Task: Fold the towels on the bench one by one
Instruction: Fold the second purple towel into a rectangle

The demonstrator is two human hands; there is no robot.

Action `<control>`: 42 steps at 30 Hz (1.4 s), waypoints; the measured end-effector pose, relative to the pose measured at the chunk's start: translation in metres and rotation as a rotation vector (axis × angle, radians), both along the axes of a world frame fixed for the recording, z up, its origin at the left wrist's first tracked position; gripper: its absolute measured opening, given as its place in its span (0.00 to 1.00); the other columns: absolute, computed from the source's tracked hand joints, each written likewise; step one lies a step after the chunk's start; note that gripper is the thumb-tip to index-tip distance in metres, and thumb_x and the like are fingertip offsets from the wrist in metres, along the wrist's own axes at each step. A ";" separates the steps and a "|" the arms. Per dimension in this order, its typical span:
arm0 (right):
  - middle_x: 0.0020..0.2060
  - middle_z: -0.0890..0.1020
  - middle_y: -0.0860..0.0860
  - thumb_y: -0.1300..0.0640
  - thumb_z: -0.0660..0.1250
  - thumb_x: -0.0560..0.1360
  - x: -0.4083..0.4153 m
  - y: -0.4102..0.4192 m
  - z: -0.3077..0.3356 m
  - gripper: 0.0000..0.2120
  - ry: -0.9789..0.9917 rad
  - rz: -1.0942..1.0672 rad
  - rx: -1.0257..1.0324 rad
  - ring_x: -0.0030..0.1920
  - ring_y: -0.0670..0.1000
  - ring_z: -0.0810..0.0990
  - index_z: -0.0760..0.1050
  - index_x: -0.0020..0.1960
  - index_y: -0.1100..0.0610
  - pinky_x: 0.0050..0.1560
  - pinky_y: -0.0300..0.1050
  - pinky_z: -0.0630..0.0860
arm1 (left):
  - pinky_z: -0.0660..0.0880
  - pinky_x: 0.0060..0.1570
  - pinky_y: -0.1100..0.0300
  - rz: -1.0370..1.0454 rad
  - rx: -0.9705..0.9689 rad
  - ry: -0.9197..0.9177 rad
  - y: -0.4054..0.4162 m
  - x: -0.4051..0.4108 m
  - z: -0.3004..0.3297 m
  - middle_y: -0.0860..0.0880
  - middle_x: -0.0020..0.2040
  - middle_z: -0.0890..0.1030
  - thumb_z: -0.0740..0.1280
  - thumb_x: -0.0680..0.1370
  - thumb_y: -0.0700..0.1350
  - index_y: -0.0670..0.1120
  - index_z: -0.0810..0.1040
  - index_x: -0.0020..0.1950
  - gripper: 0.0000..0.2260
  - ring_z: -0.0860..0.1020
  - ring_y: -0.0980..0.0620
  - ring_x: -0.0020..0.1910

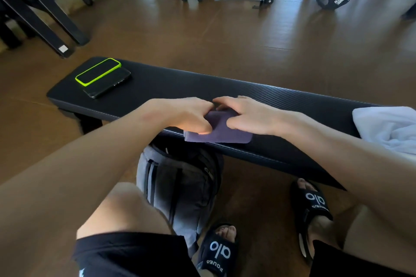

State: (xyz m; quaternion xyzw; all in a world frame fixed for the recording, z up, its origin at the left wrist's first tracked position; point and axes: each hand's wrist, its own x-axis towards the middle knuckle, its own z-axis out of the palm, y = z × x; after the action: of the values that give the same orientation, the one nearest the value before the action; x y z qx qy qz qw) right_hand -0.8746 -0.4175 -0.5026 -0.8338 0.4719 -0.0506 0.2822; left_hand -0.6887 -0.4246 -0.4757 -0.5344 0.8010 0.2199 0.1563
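Lying folded small at the near edge of the black counter [225,87], just below the middle of the frame, a purple towel [221,132] is pinned under both hands: the left hand [186,117] and the right hand [245,114] have their fingers curled down onto it, thumbs pinching its cloth. A crumpled white towel [387,128] sits at the counter's right end, two phones [103,77] at its upper left end, and a grey backpack [177,184] on the floor beneath.
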 end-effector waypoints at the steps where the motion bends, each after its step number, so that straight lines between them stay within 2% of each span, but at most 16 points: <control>1: 0.58 0.81 0.45 0.48 0.59 0.69 0.006 0.002 0.003 0.31 0.091 0.089 -0.032 0.60 0.48 0.75 0.67 0.72 0.46 0.68 0.48 0.66 | 0.77 0.41 0.52 -0.040 -0.048 -0.015 0.004 0.006 0.002 0.49 0.45 0.79 0.66 0.71 0.45 0.50 0.72 0.50 0.09 0.78 0.49 0.44; 3: 0.49 0.81 0.44 0.45 0.62 0.71 0.017 0.007 0.006 0.21 0.195 0.204 -0.065 0.52 0.48 0.77 0.71 0.63 0.47 0.60 0.45 0.68 | 0.78 0.42 0.51 -0.109 -0.131 -0.029 0.011 0.016 0.003 0.52 0.45 0.78 0.67 0.70 0.46 0.51 0.70 0.50 0.11 0.77 0.50 0.43; 6: 0.45 0.81 0.47 0.46 0.64 0.77 0.034 0.009 0.005 0.10 0.152 0.227 0.020 0.46 0.50 0.79 0.74 0.53 0.50 0.50 0.50 0.77 | 0.74 0.40 0.53 -0.134 -0.191 0.044 0.018 0.035 -0.003 0.54 0.44 0.74 0.68 0.70 0.45 0.51 0.69 0.49 0.11 0.75 0.53 0.43; 8: 0.45 0.80 0.50 0.43 0.63 0.79 0.044 0.006 0.003 0.13 0.158 0.250 0.006 0.45 0.51 0.79 0.75 0.51 0.53 0.49 0.50 0.77 | 0.74 0.39 0.52 -0.111 -0.236 0.120 0.020 0.053 -0.007 0.56 0.44 0.73 0.68 0.69 0.46 0.51 0.69 0.49 0.12 0.74 0.53 0.43; 11: 0.46 0.73 0.52 0.38 0.58 0.81 0.062 0.005 0.001 0.19 0.199 0.262 -0.029 0.45 0.50 0.74 0.72 0.48 0.54 0.44 0.46 0.70 | 0.74 0.40 0.50 -0.038 -0.277 0.188 0.025 0.080 -0.018 0.56 0.44 0.72 0.70 0.68 0.46 0.51 0.70 0.48 0.13 0.74 0.53 0.43; 14: 0.44 0.72 0.50 0.37 0.57 0.81 0.081 0.010 -0.010 0.19 0.213 0.253 -0.042 0.43 0.51 0.74 0.70 0.48 0.54 0.43 0.46 0.68 | 0.72 0.41 0.54 0.002 -0.300 0.253 0.034 0.099 -0.031 0.55 0.45 0.73 0.72 0.68 0.42 0.49 0.71 0.49 0.14 0.73 0.54 0.43; 18: 0.40 0.69 0.46 0.41 0.57 0.82 0.091 0.012 -0.023 0.15 0.168 0.155 -0.115 0.42 0.50 0.73 0.66 0.44 0.51 0.41 0.45 0.66 | 0.71 0.42 0.61 0.367 -0.366 0.467 0.050 0.126 -0.058 0.51 0.50 0.73 0.73 0.69 0.40 0.47 0.70 0.56 0.19 0.73 0.52 0.49; 20: 0.38 0.67 0.43 0.43 0.58 0.83 0.093 0.013 -0.026 0.14 0.159 0.074 -0.117 0.40 0.48 0.72 0.64 0.45 0.52 0.38 0.42 0.64 | 0.72 0.51 0.59 0.441 -0.291 0.436 0.062 0.139 -0.077 0.50 0.56 0.75 0.73 0.72 0.40 0.45 0.71 0.61 0.20 0.74 0.51 0.56; 22: 0.37 0.67 0.43 0.44 0.58 0.83 0.099 0.017 -0.028 0.12 0.115 -0.002 -0.128 0.38 0.45 0.70 0.64 0.49 0.52 0.35 0.38 0.62 | 0.72 0.60 0.53 0.351 -0.158 0.301 0.069 0.148 -0.092 0.49 0.60 0.77 0.72 0.74 0.42 0.47 0.74 0.66 0.21 0.75 0.49 0.61; 23: 0.38 0.69 0.45 0.44 0.58 0.83 0.105 0.021 -0.029 0.12 0.087 -0.038 -0.122 0.37 0.45 0.70 0.64 0.50 0.52 0.33 0.36 0.61 | 0.73 0.60 0.51 0.298 -0.113 0.226 0.071 0.151 -0.095 0.49 0.58 0.78 0.71 0.74 0.44 0.49 0.77 0.63 0.18 0.76 0.48 0.60; 25: 0.43 0.72 0.49 0.45 0.58 0.83 0.121 0.028 -0.032 0.12 0.045 -0.092 -0.105 0.40 0.48 0.72 0.67 0.51 0.54 0.36 0.39 0.64 | 0.75 0.54 0.50 0.243 -0.111 0.117 0.075 0.154 -0.091 0.49 0.50 0.78 0.71 0.74 0.46 0.52 0.77 0.50 0.07 0.77 0.45 0.54; 27: 0.49 0.76 0.53 0.45 0.58 0.83 0.142 0.036 -0.044 0.15 0.038 -0.110 -0.102 0.47 0.54 0.77 0.71 0.56 0.58 0.44 0.45 0.69 | 0.75 0.53 0.51 0.191 -0.157 0.093 0.081 0.157 -0.086 0.52 0.47 0.76 0.71 0.71 0.48 0.54 0.73 0.44 0.08 0.75 0.47 0.52; 31: 0.60 0.80 0.58 0.47 0.59 0.82 0.187 0.046 -0.091 0.17 0.095 -0.069 -0.050 0.61 0.61 0.78 0.74 0.62 0.59 0.57 0.51 0.73 | 0.73 0.56 0.54 0.109 -0.105 0.003 0.103 0.165 -0.084 0.57 0.49 0.72 0.72 0.70 0.46 0.58 0.77 0.49 0.11 0.75 0.50 0.56; 34: 0.60 0.81 0.58 0.51 0.61 0.81 0.211 0.049 -0.125 0.15 0.172 -0.118 0.062 0.60 0.61 0.80 0.76 0.63 0.58 0.55 0.49 0.76 | 0.70 0.55 0.55 0.107 -0.121 -0.075 0.109 0.169 -0.088 0.55 0.51 0.73 0.71 0.71 0.45 0.59 0.77 0.49 0.10 0.72 0.49 0.58; 38: 0.62 0.80 0.58 0.58 0.61 0.82 0.224 0.056 -0.162 0.14 0.360 -0.058 0.245 0.61 0.60 0.80 0.76 0.66 0.59 0.51 0.48 0.76 | 0.67 0.54 0.57 0.218 -0.056 -0.087 0.108 0.172 -0.092 0.54 0.54 0.73 0.71 0.71 0.46 0.59 0.80 0.60 0.18 0.71 0.49 0.62; 42: 0.66 0.77 0.59 0.64 0.54 0.83 0.228 0.061 -0.174 0.18 0.441 -0.005 0.302 0.66 0.60 0.76 0.74 0.69 0.61 0.61 0.53 0.75 | 0.62 0.52 0.57 0.230 -0.010 -0.133 0.103 0.168 -0.094 0.55 0.52 0.69 0.71 0.72 0.46 0.59 0.80 0.60 0.18 0.70 0.48 0.63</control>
State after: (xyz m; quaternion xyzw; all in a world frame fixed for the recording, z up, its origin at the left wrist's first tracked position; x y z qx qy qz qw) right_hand -0.6461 -0.3565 -0.6766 -0.7720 0.5261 0.2027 0.2933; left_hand -0.5203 -0.3218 -0.5693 -0.6370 0.7233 0.1965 0.1801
